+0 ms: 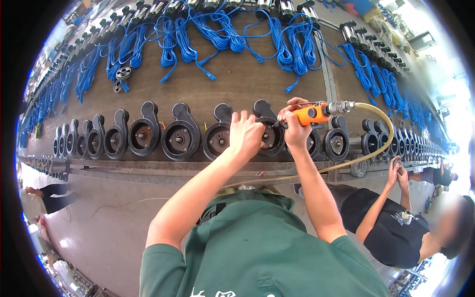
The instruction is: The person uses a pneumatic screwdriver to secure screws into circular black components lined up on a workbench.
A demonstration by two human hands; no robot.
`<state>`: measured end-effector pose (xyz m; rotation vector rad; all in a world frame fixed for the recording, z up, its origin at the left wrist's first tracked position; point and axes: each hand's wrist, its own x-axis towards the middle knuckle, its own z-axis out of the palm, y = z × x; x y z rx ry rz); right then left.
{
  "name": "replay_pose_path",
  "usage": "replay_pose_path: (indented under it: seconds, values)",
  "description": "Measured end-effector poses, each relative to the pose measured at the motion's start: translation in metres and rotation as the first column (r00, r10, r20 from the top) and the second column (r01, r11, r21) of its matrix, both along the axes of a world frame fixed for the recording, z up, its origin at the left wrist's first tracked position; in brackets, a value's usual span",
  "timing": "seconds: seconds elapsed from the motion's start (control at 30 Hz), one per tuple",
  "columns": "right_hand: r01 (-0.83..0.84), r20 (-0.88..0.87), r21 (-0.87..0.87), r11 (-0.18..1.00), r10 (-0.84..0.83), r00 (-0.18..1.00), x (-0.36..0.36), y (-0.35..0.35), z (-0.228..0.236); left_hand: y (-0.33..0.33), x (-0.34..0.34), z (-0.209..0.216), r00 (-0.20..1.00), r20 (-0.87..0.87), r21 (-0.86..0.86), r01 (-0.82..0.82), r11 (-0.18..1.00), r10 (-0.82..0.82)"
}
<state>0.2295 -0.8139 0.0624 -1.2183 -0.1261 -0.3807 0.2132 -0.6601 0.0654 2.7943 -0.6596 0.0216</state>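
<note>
My right hand [296, 129] is wrapped around an orange air-powered driver [312, 115], whose dark front end points left toward a black round housing [273, 137]. A metal fitting [341, 107] joins the driver to a yellowish air hose [390, 129]. At that same housing, my left hand [246, 132] is closed with its fingers curled; whatever sits between the fingertips is hidden. Partly behind my left wrist stands another housing [215, 138], with a dark disc and central shaft inside. The driver's tip is too covered to make out.
Similar black housings [181, 140] line the brown bench's front edge [198, 166] on both sides. Bundled blue cables [295, 49] attached to metal cylinders [307, 10] fill the back. Two loose wheel-like parts [123, 74] lie at left. A person in black [391, 222] works at my right.
</note>
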Motion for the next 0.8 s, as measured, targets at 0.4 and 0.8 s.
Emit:
replay_pose_path:
  seconds: [0.4, 0.8]
  values:
    - [-0.116, -0.016, -0.087, 0.989, 0.115, 0.993, 0.005, 0.007, -0.004, 0.002, 0.000, 0.000, 1.000, 0.011, -0.017, 0.008, 1.000, -0.008]
    - [-0.087, -0.011, -0.251, 0.964, 0.087, 0.996, -0.016, 0.004, 0.012, 0.002, -0.003, 0.003, 1.000, 0.005, -0.021, -0.017, 1.000, 0.017]
